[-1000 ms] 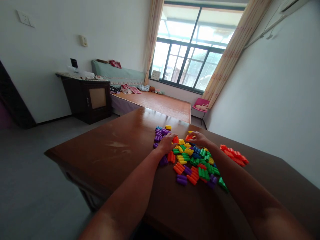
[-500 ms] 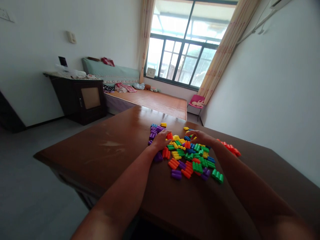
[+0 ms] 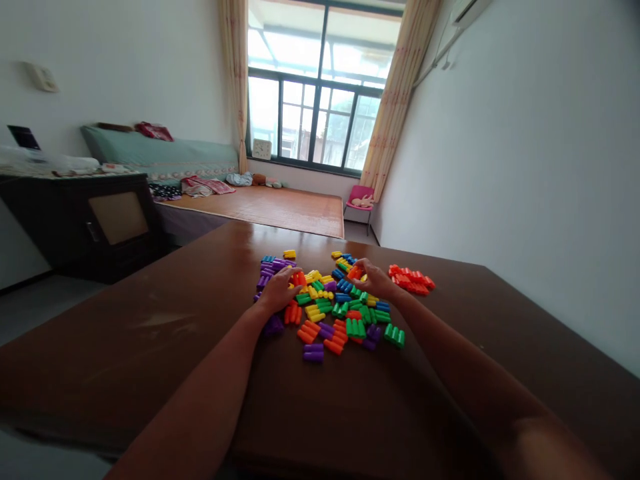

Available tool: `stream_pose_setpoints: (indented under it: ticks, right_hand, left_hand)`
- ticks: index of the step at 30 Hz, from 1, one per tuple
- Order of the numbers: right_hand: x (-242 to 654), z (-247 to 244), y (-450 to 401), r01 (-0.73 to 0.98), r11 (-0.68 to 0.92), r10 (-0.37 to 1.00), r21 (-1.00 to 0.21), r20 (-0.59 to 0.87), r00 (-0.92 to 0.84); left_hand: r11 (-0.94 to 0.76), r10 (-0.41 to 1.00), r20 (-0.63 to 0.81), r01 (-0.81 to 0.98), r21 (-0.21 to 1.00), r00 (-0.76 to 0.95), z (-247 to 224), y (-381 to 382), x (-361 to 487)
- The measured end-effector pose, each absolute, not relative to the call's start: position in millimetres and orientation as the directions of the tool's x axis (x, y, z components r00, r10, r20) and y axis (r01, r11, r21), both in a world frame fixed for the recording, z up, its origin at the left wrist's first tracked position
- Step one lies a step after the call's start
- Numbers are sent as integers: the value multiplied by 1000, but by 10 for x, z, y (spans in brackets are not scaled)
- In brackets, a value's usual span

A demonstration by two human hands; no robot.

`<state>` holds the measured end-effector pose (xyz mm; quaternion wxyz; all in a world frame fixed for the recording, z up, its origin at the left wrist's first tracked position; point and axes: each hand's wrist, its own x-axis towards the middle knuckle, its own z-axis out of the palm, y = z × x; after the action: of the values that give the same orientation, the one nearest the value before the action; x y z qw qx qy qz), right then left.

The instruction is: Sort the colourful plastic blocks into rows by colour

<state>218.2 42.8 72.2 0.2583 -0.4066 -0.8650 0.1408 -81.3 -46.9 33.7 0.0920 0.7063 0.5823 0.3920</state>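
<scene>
A pile of ribbed plastic toy blocks in several colours lies on the dark brown table [image 3: 170, 360]. My left hand [image 3: 277, 291] is at the pile's left side, fingers closed on an orange block [image 3: 299, 278], beside purple blocks [image 3: 270, 268]. Over the far right of the pile, my right hand [image 3: 374, 277] pinches another orange block [image 3: 355, 272] between thumb and fingers. Blue blocks [image 3: 344, 286] and green blocks [image 3: 356, 327] lie close below it. Yellow blocks [image 3: 314, 276] sit between the two hands. My left hand partly hides some purple blocks.
A separate group of orange-red blocks [image 3: 412, 279] lies to the right of my right hand. Beyond the table stand a bed [image 3: 280, 210], a pink chair [image 3: 359, 199] and a dark cabinet [image 3: 80, 207]. A window [image 3: 315, 120] with curtains is behind.
The view has turned to the right. My right hand has picked up an orange block from the middle of the pile. My left hand stays at the pile's left side with its orange block.
</scene>
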Motion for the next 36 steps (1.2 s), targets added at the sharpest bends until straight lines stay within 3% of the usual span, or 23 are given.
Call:
stream_pose_setpoints:
  ticks: [7, 10, 13, 18, 25, 30, 33, 36]
  right_hand:
    - [3679, 839, 990, 760, 390, 899, -520, 392, -194]
    - [4246, 761, 1216, 829, 156, 945, -537, 324, 32]
    - [4566, 642, 1374, 877, 75, 957, -474, 281, 70]
    - [4706, 422, 1546, 882, 160, 964, -442, 263, -43]
    - [4752, 323, 1493, 881, 145, 973, -450, 227, -44]
    - [4542, 625, 1258, 905, 146, 895, -399, 442, 50]
    - [4022, 783, 1032, 860, 291, 849, -419, 527, -30]
    - [3207, 809, 656, 685, 558, 806, -469, 502, -313]
  left_hand:
    - [-282, 911, 411, 764, 580, 24, 379, -473, -811]
    - [-267, 924, 381, 767, 583, 32, 396, -479, -803]
    - [-253, 929, 368, 777, 577, 30, 389, -472, -811]
    - [-247, 927, 373, 799, 548, 30, 355, -452, -844]
    - [-259, 919, 392, 813, 522, 41, 353, -459, -848]
    - [-274, 917, 397, 761, 588, 23, 437, -501, -770]
    - [-342, 911, 411, 638, 690, 44, 493, -547, -656]
    - [-404, 906, 413, 485, 776, 94, 496, -568, -544]
